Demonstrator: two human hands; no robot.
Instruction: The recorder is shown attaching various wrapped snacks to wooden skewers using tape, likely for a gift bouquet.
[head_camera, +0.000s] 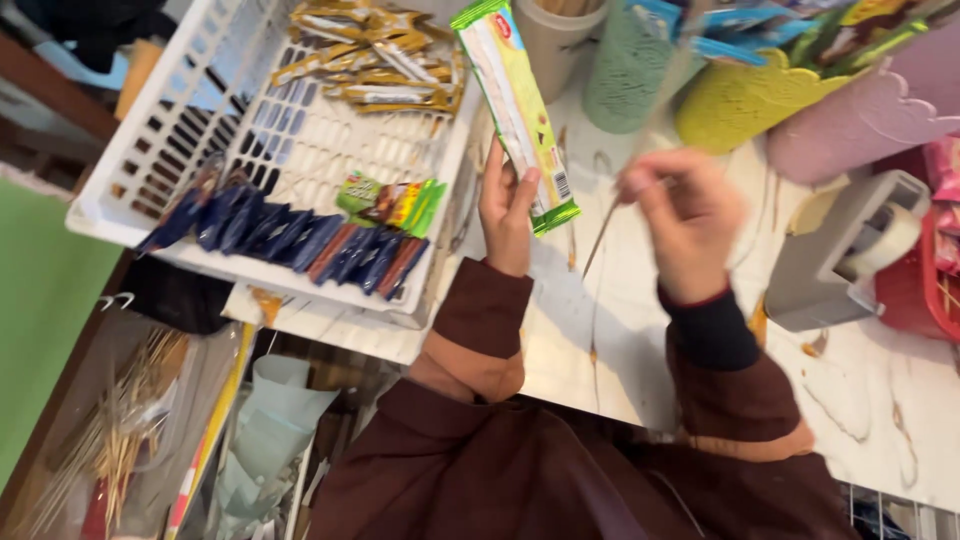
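Pinching a long green-and-white snack packet (520, 110) between thumb and fingers, the left hand (507, 215) held it upright over the marble table (620, 330). The blurred right hand (685, 220) pinched a thin wooden skewer (600, 235) just beside it. A white basket (290, 150) of wrapped snacks sat left, and a tape dispenser (850, 255) right.

A bare strip of white marble-patterned table (640, 340) lies open beneath the left hand (505, 215) and the blurred right hand (685, 225), giving free room toward the near edge. To the left, a white plastic basket (150, 150) with rows of dark blue wrapped bars (290, 245) and gold wrapped bars (375, 60) blocks that side; its wall stands just beside the left hand. Ahead, a green cup (625, 75), a yellow container (740, 100) and a pink container (860, 120) close off the far side, and a grey tape dispenser (845, 250) and a red box (915, 285) stand to the right.
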